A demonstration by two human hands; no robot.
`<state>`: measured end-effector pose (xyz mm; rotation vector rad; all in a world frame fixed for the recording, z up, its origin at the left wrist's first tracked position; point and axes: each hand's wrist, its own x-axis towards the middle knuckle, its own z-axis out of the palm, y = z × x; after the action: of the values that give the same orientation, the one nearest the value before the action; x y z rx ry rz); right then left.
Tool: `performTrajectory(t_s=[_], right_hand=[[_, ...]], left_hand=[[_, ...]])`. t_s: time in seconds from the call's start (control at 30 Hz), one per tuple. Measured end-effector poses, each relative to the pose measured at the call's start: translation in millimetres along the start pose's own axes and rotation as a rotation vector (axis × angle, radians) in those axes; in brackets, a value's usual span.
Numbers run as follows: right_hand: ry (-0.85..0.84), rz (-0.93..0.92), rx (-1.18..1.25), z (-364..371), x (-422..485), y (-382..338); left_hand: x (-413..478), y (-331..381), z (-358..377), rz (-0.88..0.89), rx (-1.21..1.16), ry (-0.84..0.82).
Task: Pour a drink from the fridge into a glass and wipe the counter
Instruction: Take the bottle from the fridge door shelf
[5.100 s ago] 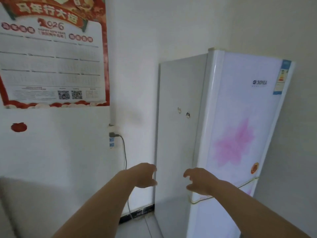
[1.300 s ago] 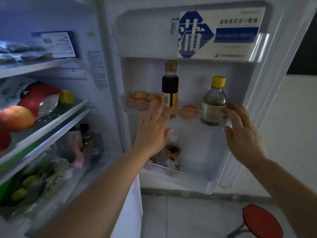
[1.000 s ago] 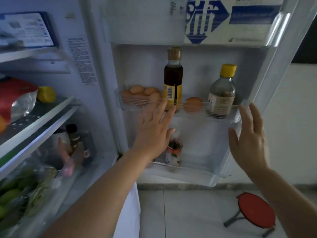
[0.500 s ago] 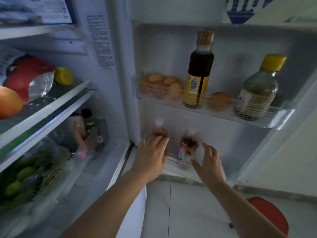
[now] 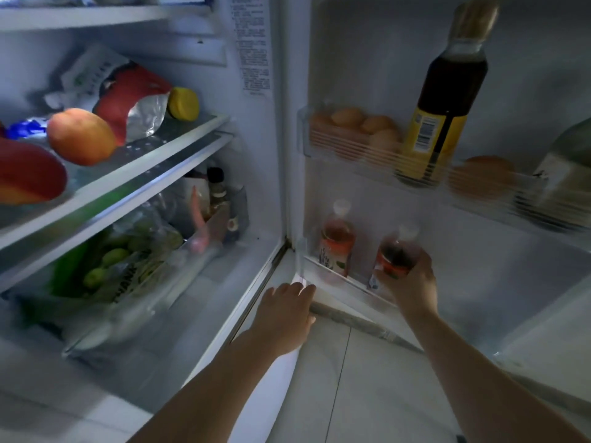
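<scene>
The fridge stands open, its door swung to the right. Two small drink bottles with white caps stand in the bottom door shelf. The left drink bottle holds pale orange liquid and stands free. The right drink bottle holds darker liquid, and my right hand is wrapped around its lower part. My left hand rests, fingers bent, on the lower corner of the door beside the fridge body and holds nothing loose.
The middle door shelf carries eggs, a tall dark sauce bottle and a second bottle at the right edge. Inside shelves hold mangoes, bags and a crisper drawer of greens. Tiled floor lies below.
My right hand has closed around the darker drink bottle in the bottom door shelf. My left hand has dropped from the left bottle to the door's lower corner. The view has moved closer.
</scene>
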<state>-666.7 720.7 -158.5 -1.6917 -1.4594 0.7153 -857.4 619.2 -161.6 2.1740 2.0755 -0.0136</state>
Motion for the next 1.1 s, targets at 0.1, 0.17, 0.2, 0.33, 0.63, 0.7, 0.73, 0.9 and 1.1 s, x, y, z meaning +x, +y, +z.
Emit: performTrajectory(t_s=[0.1,0.17,0.2,0.33,0.63,0.7,0.73,0.9,1.1], right_hand=[[-0.014,0.012,0.030,-2.4,3.6,-0.2],[-0.048,-0.001,0.033,-5.7,3.6,0.6],[-0.058,-0.015,0.029,-7.6,2.9,1.0],[-0.084,-0.102,0.028,-18.6,-1.7,-4.9],[-0.199,-0.315,-0.008,-44.0,-29.0,-27.4],[-0.212,-0.339,-0.005,-49.2,-35.4,-32.8],[-0.208,-0.352,0.001,-52.4,-38.4,-35.4],[-0.225,-0.387,0.036,-68.6,-51.0,-49.3],[-0.316,-0.461,0.060,-74.6,-72.3,-58.4]], left_hand=[[-5.7,1.0,4.3,-0.027,-0.003,-0.005],[-8.9,2.0,6.2,-0.044,-0.005,-0.001],[-10.4,2.7,6.4,-0.052,0.001,0.001],[-16.8,7.5,4.9,-0.073,0.032,-0.006],[-34.3,25.3,-13.2,-0.129,0.033,0.039],[-40.0,30.4,-18.1,-0.144,0.035,0.062],[-43.3,33.2,-20.6,-0.149,0.039,0.071],[-59.2,45.2,-32.6,-0.186,0.062,0.098],[-83.6,54.4,-41.6,-0.248,0.038,0.124]])
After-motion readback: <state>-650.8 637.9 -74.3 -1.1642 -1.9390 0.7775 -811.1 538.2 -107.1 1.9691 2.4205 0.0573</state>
